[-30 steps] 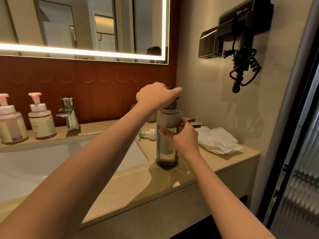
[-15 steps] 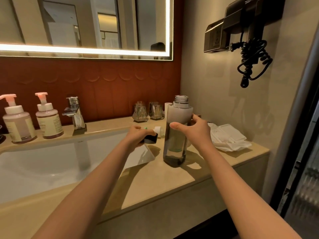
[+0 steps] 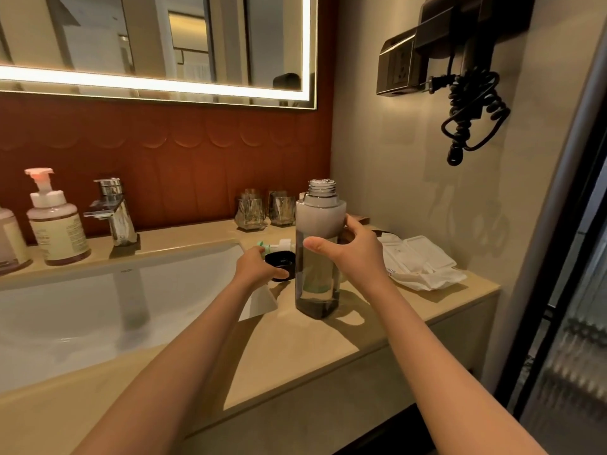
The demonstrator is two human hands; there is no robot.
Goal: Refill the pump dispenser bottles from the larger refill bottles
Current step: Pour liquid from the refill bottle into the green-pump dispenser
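Note:
A tall clear refill bottle (image 3: pixel 317 277) stands upright on the beige counter (image 3: pixel 295 343), its threaded neck uncapped. My right hand (image 3: pixel 353 254) grips its upper body from the right. My left hand (image 3: pixel 259 267) rests low on the counter and holds the bottle's black cap (image 3: pixel 281 261) just left of the bottle. A white pump head with a green tip (image 3: pixel 279 246) lies on its side behind the cap. Two pink-topped pump dispenser bottles (image 3: pixel 56 224) stand at the far left beside the sink.
A white sink basin (image 3: pixel 98 310) fills the left, with a chrome faucet (image 3: pixel 113 211) behind it. Two glass tumblers (image 3: pixel 266 208) stand at the back wall. White packets on a cloth (image 3: pixel 420 264) lie at the right. A wall hair dryer (image 3: pixel 460 60) hangs above.
My left hand took the black cap off the bottle's neck and brought it down to the counter. My right hand shifted up the bottle's side.

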